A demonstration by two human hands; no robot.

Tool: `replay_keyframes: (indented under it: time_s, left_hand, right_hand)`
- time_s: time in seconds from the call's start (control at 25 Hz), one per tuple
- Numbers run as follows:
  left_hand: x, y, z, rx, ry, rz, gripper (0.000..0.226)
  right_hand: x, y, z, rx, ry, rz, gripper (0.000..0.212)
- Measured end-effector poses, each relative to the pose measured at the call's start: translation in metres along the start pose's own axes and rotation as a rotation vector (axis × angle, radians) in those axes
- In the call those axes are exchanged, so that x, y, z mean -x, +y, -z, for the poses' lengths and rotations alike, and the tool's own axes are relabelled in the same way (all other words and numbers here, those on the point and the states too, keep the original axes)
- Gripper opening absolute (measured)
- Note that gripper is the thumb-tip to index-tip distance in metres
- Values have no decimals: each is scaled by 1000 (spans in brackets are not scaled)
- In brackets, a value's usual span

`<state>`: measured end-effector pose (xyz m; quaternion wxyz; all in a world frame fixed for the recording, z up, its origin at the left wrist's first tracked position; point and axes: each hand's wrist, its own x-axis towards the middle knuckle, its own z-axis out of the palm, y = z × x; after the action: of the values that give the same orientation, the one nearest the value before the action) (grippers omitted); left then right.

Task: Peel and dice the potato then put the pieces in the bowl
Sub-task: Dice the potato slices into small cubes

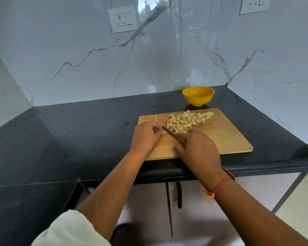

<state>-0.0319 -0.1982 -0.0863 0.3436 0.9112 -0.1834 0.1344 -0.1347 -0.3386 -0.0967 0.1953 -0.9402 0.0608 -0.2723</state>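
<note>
Wooden board (pixel 220 135) lies on the black tabletop (pixel 78 130), a heap of potato pieces (pixel 187 121) across its far middle and the yellow bowl (pixel 198 99) just beyond its far edge. The left grip (pixel 146 135) curls down on a small potato bit (pixel 164 132) at the board's left; the right grip (pixel 197 148) is wrapped round a knife (pixel 168 132), blade beside those fingers

- No readable text, label, brand or number anywhere in view.
- Socket plate (pixel 123 19) on the marble wall (pixel 69 50): small mark on its switch (pixel 129 19), too small to read.
- Second socket plate (pixel 254 4), top right: cut off by the frame edge, marks illegible.
</note>
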Motion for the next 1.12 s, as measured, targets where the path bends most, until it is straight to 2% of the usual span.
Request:
replay_keyframes:
  time_s: [0.2, 0.44, 0.68, 0.96, 1.12]
  left_hand:
    - [0, 1, -3, 3, 24, -9, 20]
    - [0, 0, -3, -6, 23, -17, 20]
    - [2, 1, -6, -13, 58, -35, 14]
    - [4, -2, -5, -10, 53, -32, 17]
    - [6, -4, -2, 16, 27, -17, 21]
  right_hand:
    - [0, -1, -2, 23, -3, 26, 26]
    - [-8, -6, -2, 183, -41, 149, 28]
    - [-5, -3, 13, 254, -103, 187, 28]
    - [1, -2, 20, 340, -100, 188, 24]
    - [3, 0, 16, 282, -43, 128, 24]
